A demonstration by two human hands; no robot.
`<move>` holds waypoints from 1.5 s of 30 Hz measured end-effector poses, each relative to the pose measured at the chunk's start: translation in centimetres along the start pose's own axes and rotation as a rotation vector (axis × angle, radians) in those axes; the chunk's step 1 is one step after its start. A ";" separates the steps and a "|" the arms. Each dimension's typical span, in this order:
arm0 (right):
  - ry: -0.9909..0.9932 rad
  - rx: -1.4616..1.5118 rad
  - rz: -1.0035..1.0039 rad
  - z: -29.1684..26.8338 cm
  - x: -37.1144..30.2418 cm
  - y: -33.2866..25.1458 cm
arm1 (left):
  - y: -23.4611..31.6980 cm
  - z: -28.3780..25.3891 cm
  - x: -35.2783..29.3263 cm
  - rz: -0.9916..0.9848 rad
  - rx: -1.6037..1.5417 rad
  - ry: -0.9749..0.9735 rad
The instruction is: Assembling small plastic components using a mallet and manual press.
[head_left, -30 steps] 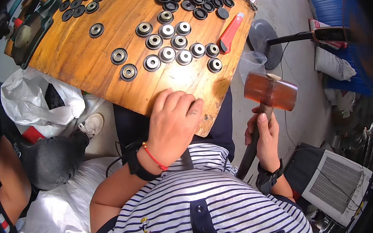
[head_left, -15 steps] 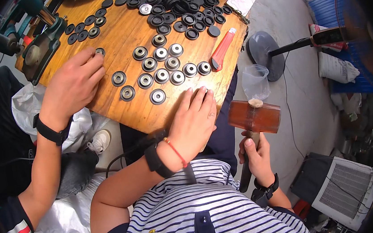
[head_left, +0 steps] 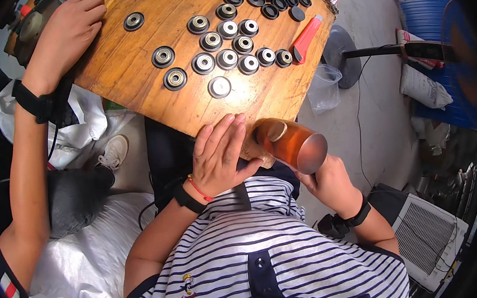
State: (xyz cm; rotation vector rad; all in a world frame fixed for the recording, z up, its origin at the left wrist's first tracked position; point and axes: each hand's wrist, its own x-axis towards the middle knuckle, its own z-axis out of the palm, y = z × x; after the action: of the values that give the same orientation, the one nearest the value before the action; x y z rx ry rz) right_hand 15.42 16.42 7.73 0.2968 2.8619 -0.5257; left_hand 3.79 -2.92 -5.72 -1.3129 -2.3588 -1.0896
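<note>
The right hand (head_left: 329, 183) grips a brown rubber-headed mallet (head_left: 291, 143); the left hand (head_left: 220, 153) lies flat, fingers together, on the wooden table (head_left: 127, 68) edge, below round metal bearings (head_left: 220, 86).

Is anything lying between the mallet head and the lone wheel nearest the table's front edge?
Yes. The left hand rests flat at the table edge, beside the mallet held in the right hand, partly across the line to the near wheel. The wood between hand and wheel is bare. The co-worker's hand is far off.

Bright even daylight, sharp centre, fisheye-bent dark rim.
</note>
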 end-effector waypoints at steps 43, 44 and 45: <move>0.309 0.247 -0.613 -0.4 12.3 2.9 | 0.5 -8.8 5.2 -0.838 -1.040 0.292; 0.418 0.225 -0.486 -0.5 13.2 3.7 | 0.8 -8.5 6.0 -0.837 -1.025 0.315; 0.491 0.213 -0.177 -1.0 14.5 3.8 | 1.2 -8.1 6.7 -0.873 -1.138 0.260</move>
State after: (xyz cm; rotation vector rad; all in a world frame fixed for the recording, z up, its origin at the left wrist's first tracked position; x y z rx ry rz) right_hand 2.22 22.55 3.86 0.2338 3.3297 -0.9075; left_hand -0.30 -4.02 3.97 -0.1036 -2.0691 -2.8758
